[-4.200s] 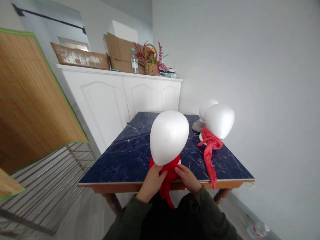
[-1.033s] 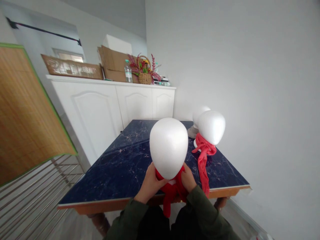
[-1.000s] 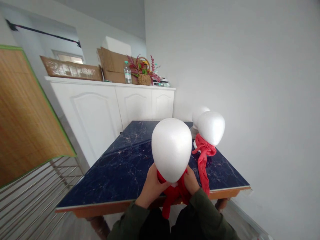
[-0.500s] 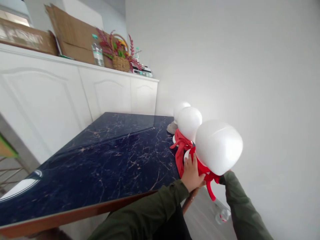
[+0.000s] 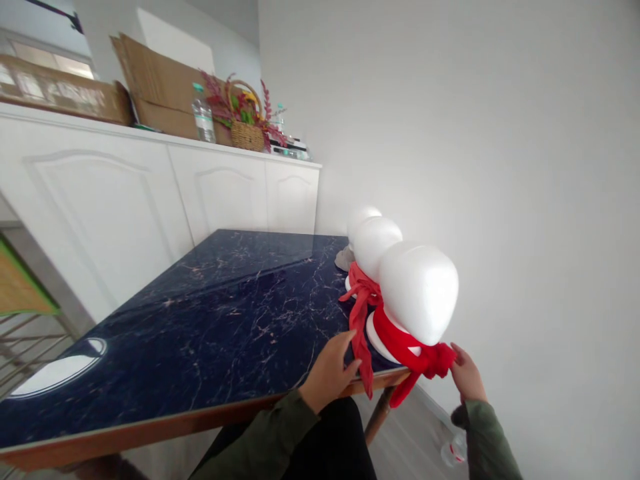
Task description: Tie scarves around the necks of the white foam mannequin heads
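Closest to me on the table's right end stands a white mannequin head (image 5: 420, 287) with a bright red scarf (image 5: 400, 337) knotted round its neck. My right hand (image 5: 469, 375) is at the right side of the knot, its fingers closed on the scarf. My left hand (image 5: 327, 373) hovers over the table's front edge, thumb and fingers apart, holding nothing. Just beyond, a second white mannequin head (image 5: 376, 245) wears a duller red scarf (image 5: 361, 313), whose tail hangs near my left fingertips. A third white head (image 5: 361, 219) is partly hidden behind it.
The dark blue marbled table (image 5: 240, 320) reaches to white cabinets (image 5: 145, 180). A grey cloth item (image 5: 344, 259) lies by the third head. On the cabinets are cardboard (image 5: 160, 80), a bottle (image 5: 203, 115) and a flower basket (image 5: 247, 135). A plastic bottle (image 5: 455, 450) lies on the floor.
My left hand has let go of the nearest head's base and scarf and drawn back left. The head has shifted left and settled upright. My right hand has come into view at the knot.
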The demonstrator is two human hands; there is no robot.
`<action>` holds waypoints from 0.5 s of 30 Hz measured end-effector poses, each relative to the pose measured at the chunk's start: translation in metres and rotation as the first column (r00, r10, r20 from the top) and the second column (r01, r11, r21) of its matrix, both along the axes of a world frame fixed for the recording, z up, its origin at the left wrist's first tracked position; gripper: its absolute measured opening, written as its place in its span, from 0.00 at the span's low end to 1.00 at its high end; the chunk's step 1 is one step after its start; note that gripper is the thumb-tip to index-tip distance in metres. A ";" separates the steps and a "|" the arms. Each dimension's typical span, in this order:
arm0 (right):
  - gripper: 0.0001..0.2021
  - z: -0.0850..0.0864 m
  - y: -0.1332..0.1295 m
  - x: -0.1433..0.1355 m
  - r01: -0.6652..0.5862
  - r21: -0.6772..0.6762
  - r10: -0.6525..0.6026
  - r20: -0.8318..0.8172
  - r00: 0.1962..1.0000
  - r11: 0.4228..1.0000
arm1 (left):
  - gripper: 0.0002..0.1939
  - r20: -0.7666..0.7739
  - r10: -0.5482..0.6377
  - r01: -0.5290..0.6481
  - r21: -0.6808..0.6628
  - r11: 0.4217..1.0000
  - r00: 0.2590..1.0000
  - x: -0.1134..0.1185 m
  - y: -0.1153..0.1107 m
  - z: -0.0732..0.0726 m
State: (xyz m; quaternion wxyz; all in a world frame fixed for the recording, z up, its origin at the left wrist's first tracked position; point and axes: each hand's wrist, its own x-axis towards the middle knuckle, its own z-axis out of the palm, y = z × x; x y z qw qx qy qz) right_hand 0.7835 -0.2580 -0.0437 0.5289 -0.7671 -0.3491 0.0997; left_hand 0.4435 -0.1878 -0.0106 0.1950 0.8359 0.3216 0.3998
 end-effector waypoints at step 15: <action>0.12 0.015 0.024 -0.300 -0.719 0.026 0.651 0.403 0.643 0.694 | 0.13 -0.335 0.312 -0.262 0.185 0.947 0.889 -0.143 0.001 0.002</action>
